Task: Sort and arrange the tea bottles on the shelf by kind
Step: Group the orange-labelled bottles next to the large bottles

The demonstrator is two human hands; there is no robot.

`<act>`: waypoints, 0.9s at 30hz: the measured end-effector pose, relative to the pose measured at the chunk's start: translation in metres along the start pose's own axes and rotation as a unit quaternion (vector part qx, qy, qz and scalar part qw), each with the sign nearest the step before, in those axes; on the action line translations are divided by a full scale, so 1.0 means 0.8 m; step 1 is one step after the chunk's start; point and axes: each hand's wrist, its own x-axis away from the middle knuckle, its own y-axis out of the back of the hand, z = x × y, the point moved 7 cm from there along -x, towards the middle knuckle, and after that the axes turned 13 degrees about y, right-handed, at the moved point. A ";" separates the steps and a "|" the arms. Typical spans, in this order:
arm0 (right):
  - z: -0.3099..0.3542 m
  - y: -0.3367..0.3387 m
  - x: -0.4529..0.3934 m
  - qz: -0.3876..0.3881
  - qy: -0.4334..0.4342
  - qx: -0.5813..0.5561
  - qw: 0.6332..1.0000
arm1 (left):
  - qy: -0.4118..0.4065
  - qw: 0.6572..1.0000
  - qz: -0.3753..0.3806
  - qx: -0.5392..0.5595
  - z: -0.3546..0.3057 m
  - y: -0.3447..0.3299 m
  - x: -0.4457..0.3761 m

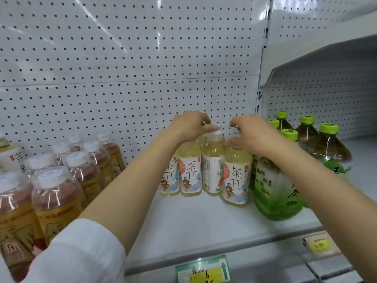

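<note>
Several pale yellow tea bottles with white illustrated labels [189, 172] stand in a cluster mid-shelf. One of them [213, 166] is turned with its barcode side facing me. My left hand [189, 124] rests on the white caps at the cluster's left, fingers pinched at the turned bottle's cap. My right hand [251, 133] hovers over the right-most pale bottle [236, 176], fingers curled near its cap; whether it grips is unclear. Amber tea bottles with yellow labels [57, 197] fill the left. Large green tea bottles with green caps [275, 190] stand on the right.
The white shelf board [193, 225] has bare room in front of the pale bottles. A perforated back panel [122, 68] rises behind. Price tags [203, 270] hang on the front rail. A higher shelf [326, 64] overhangs the green bottles at right.
</note>
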 end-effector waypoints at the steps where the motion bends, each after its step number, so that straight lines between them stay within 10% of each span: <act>1: -0.003 -0.004 0.002 0.032 -0.003 -0.027 0.999 | -0.002 0.998 0.033 -0.050 -0.012 -0.012 -0.002; 8: -0.010 0.000 0.028 0.014 0.026 -0.108 0.994 | -0.061 0.993 0.039 -0.096 -0.045 -0.030 0.000; 17: 0.000 0.011 0.060 -0.002 0.053 -0.199 0.979 | -0.077 0.990 -0.013 0.119 -0.035 0.037 0.056; 27: 0.040 0.005 0.048 -0.023 0.062 -0.178 0.982 | 0.015 0.995 0.070 0.063 0.043 0.074 0.110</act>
